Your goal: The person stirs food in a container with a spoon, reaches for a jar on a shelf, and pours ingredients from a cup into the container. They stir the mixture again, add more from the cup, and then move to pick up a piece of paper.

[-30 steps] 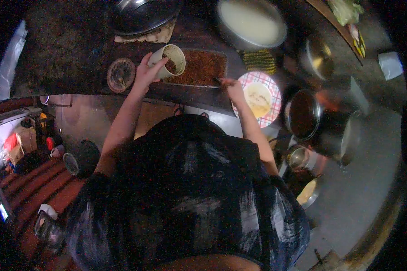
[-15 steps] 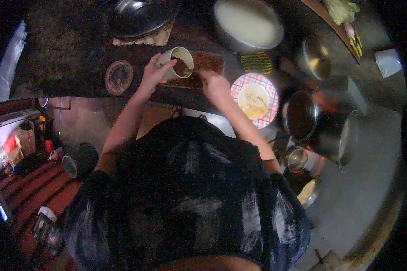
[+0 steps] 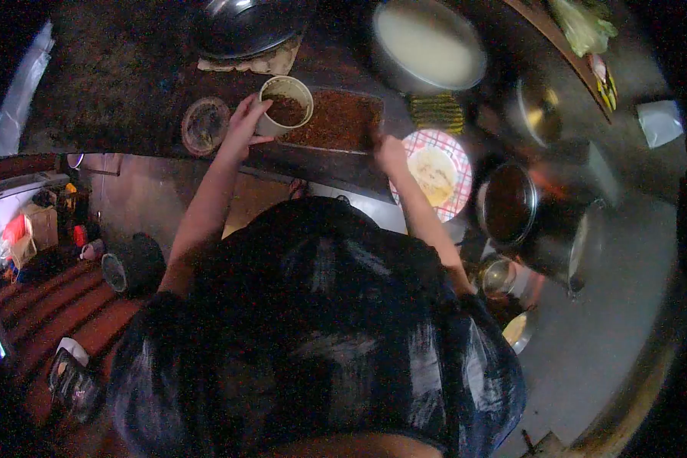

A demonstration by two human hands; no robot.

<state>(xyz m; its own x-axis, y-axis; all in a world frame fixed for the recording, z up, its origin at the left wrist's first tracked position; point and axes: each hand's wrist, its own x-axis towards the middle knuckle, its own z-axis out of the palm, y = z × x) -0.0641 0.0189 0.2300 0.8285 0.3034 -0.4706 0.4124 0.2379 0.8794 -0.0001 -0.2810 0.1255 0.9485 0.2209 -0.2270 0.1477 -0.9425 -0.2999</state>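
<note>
In our left grip [image 3: 248,126] we held the pale cup [image 3: 272,124] round its side, its mouth turned more upward than half a second earlier, with brown stuff [image 3: 285,112] inside. Our right grip [image 3: 390,155] had left that mouth for the right end of the tray [image 3: 330,149] lying between the grips, though we could not tell what its curled fingers held. We judged the work had swung back to the tray, the checked plate [image 3: 463,172] just beside the right grip.

Left of one checked plate [image 3: 463,164] are one cup [image 3: 272,130] and one brown-filled tray [image 3: 328,149]; beyond it, one basin [image 3: 403,79], one green-striped mat [image 3: 437,114]; right, one dark-filled pot [image 3: 533,202].
</note>
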